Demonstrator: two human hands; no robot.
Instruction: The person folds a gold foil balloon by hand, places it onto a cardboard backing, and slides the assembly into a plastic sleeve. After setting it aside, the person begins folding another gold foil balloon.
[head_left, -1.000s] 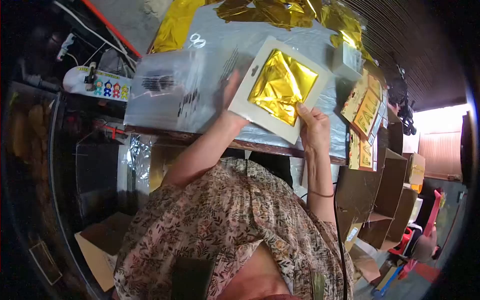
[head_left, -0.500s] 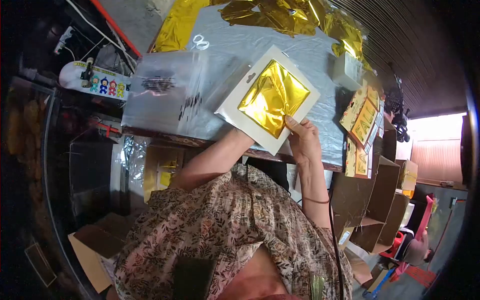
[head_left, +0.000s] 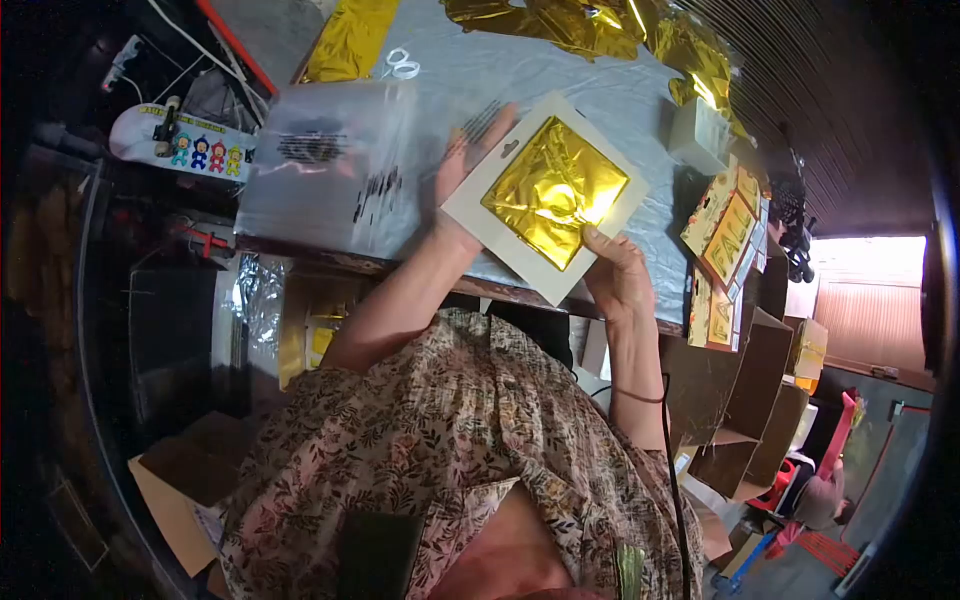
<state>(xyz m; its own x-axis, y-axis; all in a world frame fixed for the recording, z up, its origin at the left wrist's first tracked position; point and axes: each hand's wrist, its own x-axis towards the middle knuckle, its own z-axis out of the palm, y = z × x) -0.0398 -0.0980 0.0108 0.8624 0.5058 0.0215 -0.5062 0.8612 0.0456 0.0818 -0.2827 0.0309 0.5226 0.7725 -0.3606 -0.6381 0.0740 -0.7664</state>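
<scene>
A white cardboard package [head_left: 468, 208] with a hang hole and gold foil [head_left: 556, 195] in its square window is tilted above the table. My right hand [head_left: 622, 272] pinches its lower right edge, thumb on the front, fingers behind. On the package's left side, my left hand [head_left: 462, 170] has its fingers stretched out, seemingly beneath a clear plastic bag [head_left: 480, 118] with small black print. The package hides part of that hand. A stack of clear plastic bags [head_left: 300, 190] lies left of it on the table.
Gold foil sheets [head_left: 560, 30] and white scissor-like handles [head_left: 402, 64] lie at the back of the silvery-covered table [head_left: 450, 75]. Right are a translucent container [head_left: 700, 135] and "FALL" packages [head_left: 730, 240]. Cardboard boxes [head_left: 750, 390] stand below; another person [head_left: 820, 495] is far right.
My left hand has come into view at the package's left side, its fingers stretched under clear plastic. The package and right hand have shifted slightly right.
</scene>
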